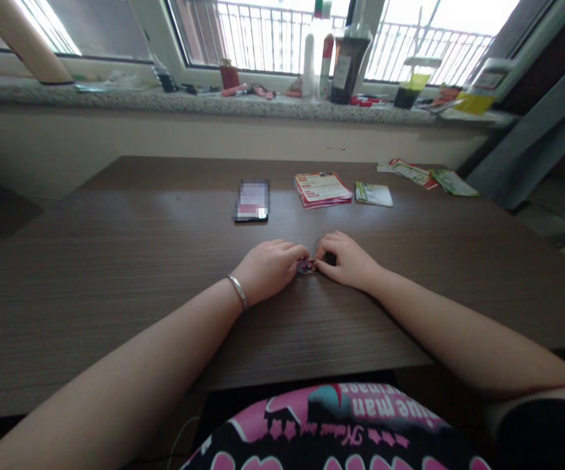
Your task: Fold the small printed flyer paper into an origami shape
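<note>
My left hand [268, 269], with a silver bangle at the wrist, and my right hand [347, 260] rest side by side on the brown wooden table [115, 274]. Their curled fingertips meet over a small red and dark folded piece [306, 266] that both hands pinch against the tabletop. Most of that piece is hidden by the fingers. A black phone [251, 201] lies flat beyond my left hand. A stack of red and white leaflets [322, 189] lies beyond my right hand, with a green and white card [373, 194] next to it.
More printed papers [426, 175] lie at the table's far right corner. The stone window sill [213, 101] behind the table holds bottles [317, 55], a dark cup [348, 65] and small clutter. A grey panel leans at the right.
</note>
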`<state>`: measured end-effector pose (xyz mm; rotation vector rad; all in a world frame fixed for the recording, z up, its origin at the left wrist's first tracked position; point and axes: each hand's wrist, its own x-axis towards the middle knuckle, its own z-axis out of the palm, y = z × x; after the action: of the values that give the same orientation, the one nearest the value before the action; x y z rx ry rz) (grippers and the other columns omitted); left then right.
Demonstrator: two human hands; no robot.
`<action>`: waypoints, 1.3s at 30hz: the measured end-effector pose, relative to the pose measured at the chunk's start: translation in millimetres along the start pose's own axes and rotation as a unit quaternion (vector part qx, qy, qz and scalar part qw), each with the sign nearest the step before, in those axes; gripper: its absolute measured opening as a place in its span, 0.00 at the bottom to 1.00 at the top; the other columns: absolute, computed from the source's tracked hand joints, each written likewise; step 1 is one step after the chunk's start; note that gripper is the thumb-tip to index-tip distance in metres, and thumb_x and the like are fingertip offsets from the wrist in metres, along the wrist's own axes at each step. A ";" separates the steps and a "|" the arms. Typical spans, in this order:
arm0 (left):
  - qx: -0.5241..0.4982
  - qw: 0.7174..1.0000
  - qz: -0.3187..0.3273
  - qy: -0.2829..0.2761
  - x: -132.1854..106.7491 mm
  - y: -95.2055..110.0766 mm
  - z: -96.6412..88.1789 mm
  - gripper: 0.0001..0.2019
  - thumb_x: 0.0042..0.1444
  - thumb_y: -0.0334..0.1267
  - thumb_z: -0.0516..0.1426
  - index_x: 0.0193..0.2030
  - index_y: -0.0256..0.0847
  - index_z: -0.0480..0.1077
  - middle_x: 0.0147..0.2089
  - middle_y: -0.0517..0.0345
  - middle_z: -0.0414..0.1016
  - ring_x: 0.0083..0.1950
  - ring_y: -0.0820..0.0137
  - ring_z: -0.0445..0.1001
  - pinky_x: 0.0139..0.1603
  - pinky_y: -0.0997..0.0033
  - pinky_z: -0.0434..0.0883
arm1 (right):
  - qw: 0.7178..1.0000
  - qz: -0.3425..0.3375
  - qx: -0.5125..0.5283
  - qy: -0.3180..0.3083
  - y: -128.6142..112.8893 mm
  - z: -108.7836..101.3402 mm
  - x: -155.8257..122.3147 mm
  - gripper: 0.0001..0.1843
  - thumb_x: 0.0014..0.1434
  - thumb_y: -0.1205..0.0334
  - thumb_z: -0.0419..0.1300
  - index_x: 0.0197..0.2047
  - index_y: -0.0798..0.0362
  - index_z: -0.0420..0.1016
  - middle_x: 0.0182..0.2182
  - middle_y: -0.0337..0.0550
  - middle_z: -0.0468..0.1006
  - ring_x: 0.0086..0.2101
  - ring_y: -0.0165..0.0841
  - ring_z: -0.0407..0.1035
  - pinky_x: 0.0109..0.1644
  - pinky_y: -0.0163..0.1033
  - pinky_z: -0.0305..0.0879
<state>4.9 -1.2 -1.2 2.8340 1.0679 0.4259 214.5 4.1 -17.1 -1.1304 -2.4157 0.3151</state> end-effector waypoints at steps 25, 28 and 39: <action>-0.143 0.988 0.042 0.042 1.1 -4.6 8.0 0.04 0.57 0.36 0.55 0.34 0.40 0.70 0.39 0.56 0.74 0.47 0.67 0.69 0.54 0.63 0.64 | 0.992 -0.043 0.122 -0.016 8.9 3.8 2.6 0.14 0.59 0.60 0.56 0.23 0.53 0.71 0.35 0.43 0.79 0.39 0.33 0.71 0.51 0.43 0.60; -0.132 0.989 0.037 0.054 1.7 -6.6 11.1 0.03 0.57 0.35 0.55 0.34 0.40 0.69 0.41 0.55 0.74 0.49 0.66 0.69 0.55 0.62 0.64 | 0.995 -0.013 0.100 -0.001 10.1 5.6 2.0 0.13 0.58 0.59 0.57 0.23 0.53 0.71 0.37 0.43 0.79 0.42 0.34 0.70 0.52 0.45 0.58; -0.008 0.994 0.049 0.100 6.2 -9.4 16.4 0.04 0.56 0.33 0.56 0.32 0.39 0.72 0.39 0.54 0.75 0.48 0.64 0.70 0.53 0.62 0.68 | 0.998 0.035 0.044 0.032 13.8 10.3 4.7 0.10 0.54 0.59 0.61 0.23 0.52 0.71 0.38 0.43 0.78 0.43 0.36 0.69 0.52 0.46 0.59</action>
<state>8.1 10.3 -17.1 2.8859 0.9509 0.7373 216.0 16.4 -30.0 -1.1694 -2.2865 0.3985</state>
